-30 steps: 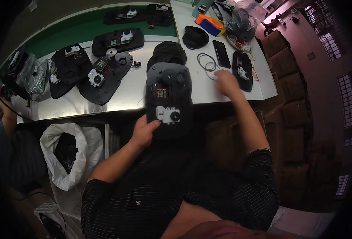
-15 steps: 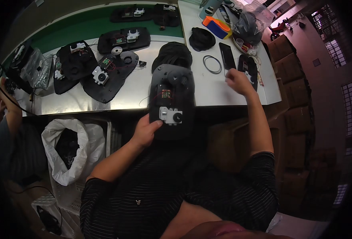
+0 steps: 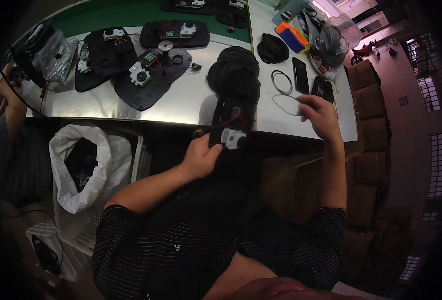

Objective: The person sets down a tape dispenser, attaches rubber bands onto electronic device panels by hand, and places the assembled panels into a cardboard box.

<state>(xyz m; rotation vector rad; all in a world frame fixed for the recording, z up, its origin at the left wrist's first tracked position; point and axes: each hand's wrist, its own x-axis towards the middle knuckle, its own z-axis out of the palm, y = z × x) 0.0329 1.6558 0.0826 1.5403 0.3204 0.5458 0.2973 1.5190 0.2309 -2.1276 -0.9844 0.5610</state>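
My left hand (image 3: 202, 156) is closed on the lower edge of a black panel (image 3: 234, 107) with a white camera-like module (image 3: 234, 138) and thin red wires. The panel is tilted, its upper end near a black cloth-like bundle (image 3: 233, 67). Over the white table's right part, my right hand (image 3: 319, 114) pinches a thin grey cord loop (image 3: 284, 104). A second cord ring (image 3: 282, 82) lies just above that loop. Beside it are a black phone (image 3: 300, 75) and another dark panel (image 3: 323, 89), partly hidden by my right hand.
Several black panels with white modules (image 3: 140, 74) lie on the metal tabletop (image 3: 181, 107). An orange and blue tape holder (image 3: 292, 37) sits at the back right. A white sack (image 3: 101, 172) stands below the table. At the far left is a co-worker's arm (image 3: 14, 107).
The panel in my left hand has tilted and turned more edge-on. My right hand has raised part of a cord loop from the table. The view has shifted.
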